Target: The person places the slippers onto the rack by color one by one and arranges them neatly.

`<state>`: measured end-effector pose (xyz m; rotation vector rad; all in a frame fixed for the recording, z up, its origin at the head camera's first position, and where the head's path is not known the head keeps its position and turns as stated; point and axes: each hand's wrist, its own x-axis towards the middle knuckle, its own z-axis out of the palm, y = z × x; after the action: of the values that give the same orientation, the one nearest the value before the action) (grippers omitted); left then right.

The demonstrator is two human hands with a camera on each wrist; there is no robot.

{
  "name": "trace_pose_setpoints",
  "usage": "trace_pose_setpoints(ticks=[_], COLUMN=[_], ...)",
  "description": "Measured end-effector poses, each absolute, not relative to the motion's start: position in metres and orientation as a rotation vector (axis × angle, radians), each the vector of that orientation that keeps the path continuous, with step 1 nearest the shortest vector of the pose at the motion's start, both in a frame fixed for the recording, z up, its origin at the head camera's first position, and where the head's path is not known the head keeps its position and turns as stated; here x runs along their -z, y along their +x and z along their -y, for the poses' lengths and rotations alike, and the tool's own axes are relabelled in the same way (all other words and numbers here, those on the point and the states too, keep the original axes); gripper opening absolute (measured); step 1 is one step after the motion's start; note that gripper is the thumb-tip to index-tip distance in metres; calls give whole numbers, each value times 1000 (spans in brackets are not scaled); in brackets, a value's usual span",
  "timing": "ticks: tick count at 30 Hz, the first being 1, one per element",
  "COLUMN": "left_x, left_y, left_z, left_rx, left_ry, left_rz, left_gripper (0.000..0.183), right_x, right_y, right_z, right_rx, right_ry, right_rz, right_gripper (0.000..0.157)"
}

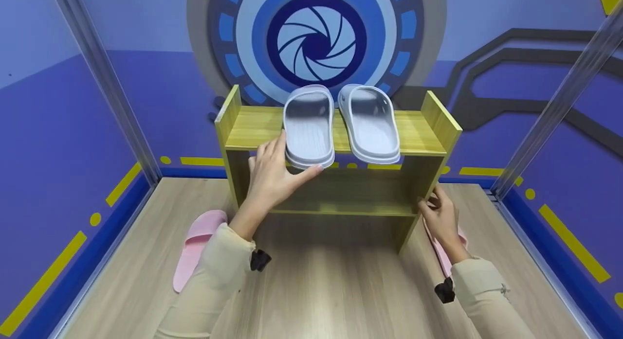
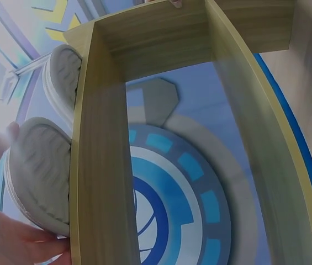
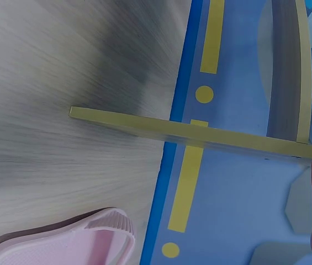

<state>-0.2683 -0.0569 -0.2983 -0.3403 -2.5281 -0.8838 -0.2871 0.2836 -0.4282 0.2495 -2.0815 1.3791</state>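
Two pale grey clogs sit on the top board of a wooden shoe rack point(image 1: 340, 213), toes toward the back wall and heels past the front edge. My left hand point(image 1: 272, 176) holds the left clog point(image 1: 309, 130), fingers along its outer side and thumb at its heel. The right clog point(image 1: 374, 127) stands beside it, untouched. In the left wrist view, the held clog's sole point(image 2: 41, 171) shows at the board's edge. My right hand point(image 1: 442, 217) grips the front edge of the rack's right side panel point(image 3: 200, 133), with a thumb tip point(image 2: 175, 3) on its inner face.
A pink slide point(image 1: 194, 249) lies on the wooden floor point(image 1: 316, 290) left of the rack, partly behind my left sleeve. Another pink slide point(image 3: 62, 245) lies to the right, mostly hidden by my right hand in the head view. Printed blue-purple walls point(image 1: 155, 110) enclose the space.
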Motion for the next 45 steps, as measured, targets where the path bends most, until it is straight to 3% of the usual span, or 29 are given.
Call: trace_pose_setpoints(ticks=[12,19,28,45], left_x=[296,297,300,329], left_y=[-276,-280,-277,-261], left_z=[52,51,55,84], left_rx=[869,869,889,865], left_ry=[-285,-284,-301,-440], left_rz=[2569,2557,2552,2248], left_gripper=[103,105,105,79], right_x=[427,427,448,425], right_y=[-287,-286,-303,-284], right_z=[-283,-284,-298,-281], right_rx=[-1370,-1308,-1301,-1303], right_ry=[236,242,208,213], right_rz=[2082,2101,2128,2111], right_gripper=[37,45,42,44])
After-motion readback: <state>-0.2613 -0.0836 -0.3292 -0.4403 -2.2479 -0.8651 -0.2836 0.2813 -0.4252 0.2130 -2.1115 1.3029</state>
